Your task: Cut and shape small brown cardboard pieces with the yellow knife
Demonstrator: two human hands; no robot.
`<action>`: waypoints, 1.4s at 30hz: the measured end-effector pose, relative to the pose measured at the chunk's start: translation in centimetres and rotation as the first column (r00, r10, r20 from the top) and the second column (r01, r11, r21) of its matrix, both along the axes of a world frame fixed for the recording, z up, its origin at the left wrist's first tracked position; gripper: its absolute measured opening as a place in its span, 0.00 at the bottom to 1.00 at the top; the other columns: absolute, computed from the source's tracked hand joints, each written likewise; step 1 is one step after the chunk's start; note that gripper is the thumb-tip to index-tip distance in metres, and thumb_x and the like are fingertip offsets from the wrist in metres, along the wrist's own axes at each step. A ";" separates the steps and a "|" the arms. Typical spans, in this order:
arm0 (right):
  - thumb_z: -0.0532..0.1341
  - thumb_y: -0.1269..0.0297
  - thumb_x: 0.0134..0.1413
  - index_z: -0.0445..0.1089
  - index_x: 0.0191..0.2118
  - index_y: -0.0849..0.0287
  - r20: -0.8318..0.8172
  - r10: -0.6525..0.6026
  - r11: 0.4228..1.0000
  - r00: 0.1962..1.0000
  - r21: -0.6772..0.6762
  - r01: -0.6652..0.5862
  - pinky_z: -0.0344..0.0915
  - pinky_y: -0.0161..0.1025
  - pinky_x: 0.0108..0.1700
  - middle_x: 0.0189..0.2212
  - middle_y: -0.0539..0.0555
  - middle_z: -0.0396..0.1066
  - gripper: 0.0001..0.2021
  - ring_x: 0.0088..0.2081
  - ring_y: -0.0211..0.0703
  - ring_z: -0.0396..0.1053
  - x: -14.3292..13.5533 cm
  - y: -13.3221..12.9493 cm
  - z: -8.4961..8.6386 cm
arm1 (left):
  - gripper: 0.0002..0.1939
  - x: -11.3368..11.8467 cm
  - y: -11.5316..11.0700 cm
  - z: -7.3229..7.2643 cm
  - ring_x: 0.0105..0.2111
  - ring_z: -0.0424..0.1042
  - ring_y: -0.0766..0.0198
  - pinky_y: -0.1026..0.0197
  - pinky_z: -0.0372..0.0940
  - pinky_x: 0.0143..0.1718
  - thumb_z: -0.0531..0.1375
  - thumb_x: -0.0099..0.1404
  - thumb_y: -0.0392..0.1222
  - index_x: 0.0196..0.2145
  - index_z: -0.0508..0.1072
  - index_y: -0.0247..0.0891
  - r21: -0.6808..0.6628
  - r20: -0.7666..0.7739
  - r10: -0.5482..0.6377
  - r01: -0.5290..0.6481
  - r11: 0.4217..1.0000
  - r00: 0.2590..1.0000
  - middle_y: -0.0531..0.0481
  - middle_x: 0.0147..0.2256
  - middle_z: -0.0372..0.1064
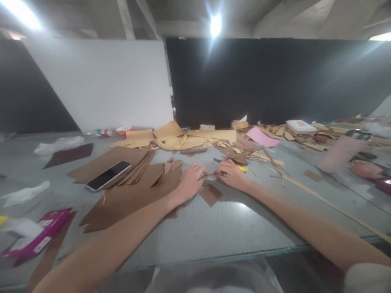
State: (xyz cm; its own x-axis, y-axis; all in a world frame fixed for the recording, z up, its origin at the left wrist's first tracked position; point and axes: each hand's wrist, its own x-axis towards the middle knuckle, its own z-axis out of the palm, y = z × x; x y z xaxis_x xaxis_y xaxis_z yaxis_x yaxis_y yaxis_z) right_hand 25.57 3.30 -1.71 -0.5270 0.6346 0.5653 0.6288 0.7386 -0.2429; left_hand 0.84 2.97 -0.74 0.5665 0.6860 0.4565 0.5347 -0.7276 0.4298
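Note:
Over the middle of the table, my left hand [192, 182] and my right hand [231, 175] face each other. Between them a thin brown strip [210, 174] is pinched, one end in the fingers of each hand. Just below lies a small square brown piece [210, 195], flat on the table. A yellow-handled tool [242, 168] is partly hidden behind my right hand. Left of my left hand, small folded brown pieces [171, 166] rest on a large brown sheet [122, 207]. Whether the brown material is card or leather I cannot tell.
A phone [109, 176] lies on stacked brown sheets [104, 158] at left, with a purple packet [42, 236] nearer me. Tan and brown scraps [195, 138] line the back. A pink sheet [262, 137], long strip [324, 199] and pink bottle [343, 150] are at right.

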 end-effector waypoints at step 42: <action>0.63 0.66 0.68 0.77 0.35 0.60 0.049 -0.105 0.954 0.993 -0.278 0.114 0.62 0.37 0.39 0.33 0.53 0.77 0.09 0.34 0.42 0.71 -0.5 1.5 -0.4 | 0.24 0.4 -0.5 0.2 0.54 0.72 0.46 0.50 0.70 0.55 0.58 0.59 0.24 0.53 0.75 0.27 0.162 -0.566 -0.090 0.218 0.962 0.819 0.32 0.54 0.74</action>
State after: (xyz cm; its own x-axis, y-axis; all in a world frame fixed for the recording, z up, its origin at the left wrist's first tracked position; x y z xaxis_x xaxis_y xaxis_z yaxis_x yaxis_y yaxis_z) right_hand 25.11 4.82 -2.09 -0.4608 0.8197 0.3404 0.7132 0.5702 -0.4076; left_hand 1.22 2.48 -0.56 0.8556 0.4925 0.1594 0.5078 -0.8583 -0.0736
